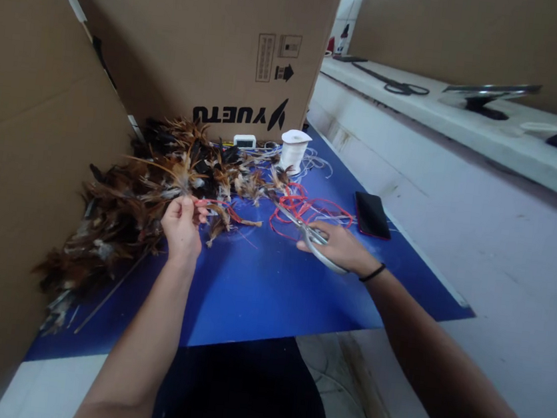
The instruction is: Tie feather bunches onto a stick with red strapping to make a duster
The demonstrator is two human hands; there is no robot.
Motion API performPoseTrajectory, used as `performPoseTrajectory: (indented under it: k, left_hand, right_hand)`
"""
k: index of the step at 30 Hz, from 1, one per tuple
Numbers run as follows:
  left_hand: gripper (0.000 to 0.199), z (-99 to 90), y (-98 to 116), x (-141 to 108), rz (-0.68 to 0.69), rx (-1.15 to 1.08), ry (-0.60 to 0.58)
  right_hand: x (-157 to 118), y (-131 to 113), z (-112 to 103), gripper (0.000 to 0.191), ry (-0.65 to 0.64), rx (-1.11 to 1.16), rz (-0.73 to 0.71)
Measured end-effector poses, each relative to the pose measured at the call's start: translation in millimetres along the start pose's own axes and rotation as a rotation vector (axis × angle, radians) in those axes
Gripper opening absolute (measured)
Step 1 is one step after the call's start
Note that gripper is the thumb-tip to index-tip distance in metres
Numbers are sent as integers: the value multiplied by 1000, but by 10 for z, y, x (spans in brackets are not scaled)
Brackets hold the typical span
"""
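Note:
My left hand (184,225) pinches the red-wrapped base of a feather bundle (181,181), whose brown and grey feathers fan up and left. Red ribbon trails right from its fingertips. In my right hand (337,246) are metal scissors (316,240), their blades pointing up and left over a tangle of red ribbon (296,206). A large heap of brown and black feathers (123,201) spreads beside and behind my left hand. The two hands are apart, above the blue tabletop (253,293).
Behind the ribbon stands a white spool (294,152), with a small white device (244,141) to its left. A dark phone (372,215) lies at the right. Cardboard (177,36) walls the back and left. More scissors (405,88) rest on the right ledge (420,111).

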State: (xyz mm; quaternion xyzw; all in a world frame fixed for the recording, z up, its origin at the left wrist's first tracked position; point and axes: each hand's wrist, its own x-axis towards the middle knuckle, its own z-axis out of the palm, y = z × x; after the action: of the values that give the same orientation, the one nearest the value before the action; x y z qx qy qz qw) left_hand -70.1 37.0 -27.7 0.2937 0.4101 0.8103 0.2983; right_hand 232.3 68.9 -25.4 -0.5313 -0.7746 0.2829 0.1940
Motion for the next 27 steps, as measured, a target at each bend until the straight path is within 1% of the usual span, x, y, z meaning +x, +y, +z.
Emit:
performPoseTrajectory:
  k: [2,5,7,10,12,15,16,17,19,20,21,23,24,25,26,27]
  left_hand:
    - [31,14,6,-26,-17,-16,-26]
    - [32,36,15,-72,-55,-22,-58]
    - [33,49,14,-101,-74,-16,-81]
    - [34,64,1,-135,-103,-13,-115]
    - [34,72,-15,-152,-133,-10,-133]
    - [33,79,-44,-178,-168,-2,-158]
    - [32,80,-54,-188,-181,0,-170]
    - [32,81,-64,-198,-194,0,-182]
    - [32,85,-83,-221,-218,-1,-213]
    - [32,87,-91,-234,-225,2,-232]
    - [33,91,-98,-247,-228,7,-249]
    - [33,100,-111,-274,-228,24,-277]
    - [34,104,-117,-286,-229,35,-286]
    - [34,108,-122,-296,-229,45,-293]
    - [34,111,-129,-303,-230,56,-301]
    - [34,112,-136,-308,-231,69,-311]
  right_hand:
    - [-66,151,-57,45,38,-295,-5]
    - [-176,324,-72,48,48,-555,21]
    - [-244,385,-58,46,38,-630,25]
    - [-322,394,-44,48,15,-680,11]
    - [-353,361,-53,50,-13,-727,37]
    - [-374,278,-92,44,-65,-780,101]
    - [-375,238,-103,40,-69,-784,97]
    - [-374,186,-106,36,-58,-774,62]
    - [-357,41,-70,31,30,-676,-76]
    - [-337,-55,-25,30,97,-577,-167]
    - [-307,-164,41,32,178,-433,-235]
    - [-209,-403,224,34,293,-87,-285]
    - [-141,-521,330,37,282,80,-281]
    - [-62,-628,437,41,239,248,-266]
    - [23,-720,537,44,190,410,-233]
    - [111,-793,627,45,107,504,-206]
